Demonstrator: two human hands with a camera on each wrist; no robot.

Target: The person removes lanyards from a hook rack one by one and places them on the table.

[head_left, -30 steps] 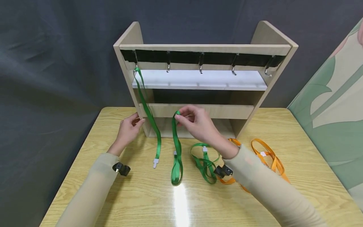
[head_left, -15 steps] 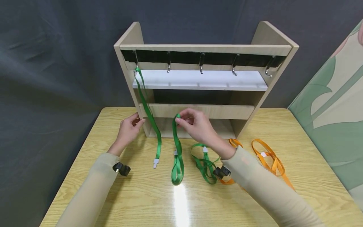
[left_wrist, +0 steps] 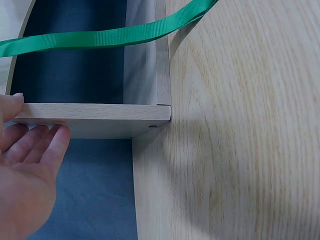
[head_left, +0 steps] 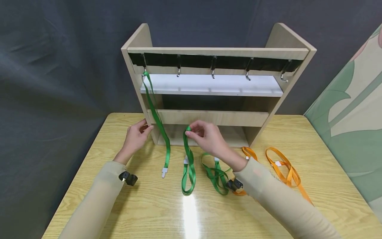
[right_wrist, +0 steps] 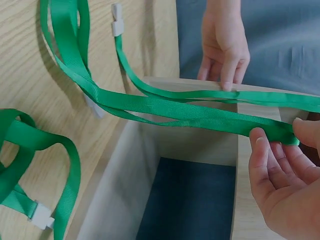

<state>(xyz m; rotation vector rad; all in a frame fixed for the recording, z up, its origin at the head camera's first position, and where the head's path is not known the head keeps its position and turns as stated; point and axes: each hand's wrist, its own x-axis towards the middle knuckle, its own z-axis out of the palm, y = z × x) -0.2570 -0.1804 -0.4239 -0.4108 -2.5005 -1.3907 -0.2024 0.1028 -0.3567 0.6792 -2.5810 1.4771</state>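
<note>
My right hand [head_left: 209,137] pinches the top end of a green lanyard [head_left: 186,146] between thumb and fingers, in front of the rack's lower board. The strap's lower loop reaches down to the table, beside its white clip. In the right wrist view the doubled green strap stretches taut from the fingertips. My left hand [head_left: 135,137] grips the left side panel [left_wrist: 95,111] of the wooden rack [head_left: 209,118], thumb on one face and fingers on the other. Another green lanyard [head_left: 158,121] hangs from the leftmost hook, its white clip low over the table.
Several metal hooks [head_left: 213,73] line the black strip on the rack's upper board. A third green lanyard [head_left: 215,172] lies coiled on the wooden table [head_left: 143,212], partly under the right forearm. Orange lanyards [head_left: 288,171] lie to its right, one largely covered by the sleeve.
The right hand has come down a little with the green lanyard's top end, so the strap sags more. The left hand stays on the rack's side panel.
</note>
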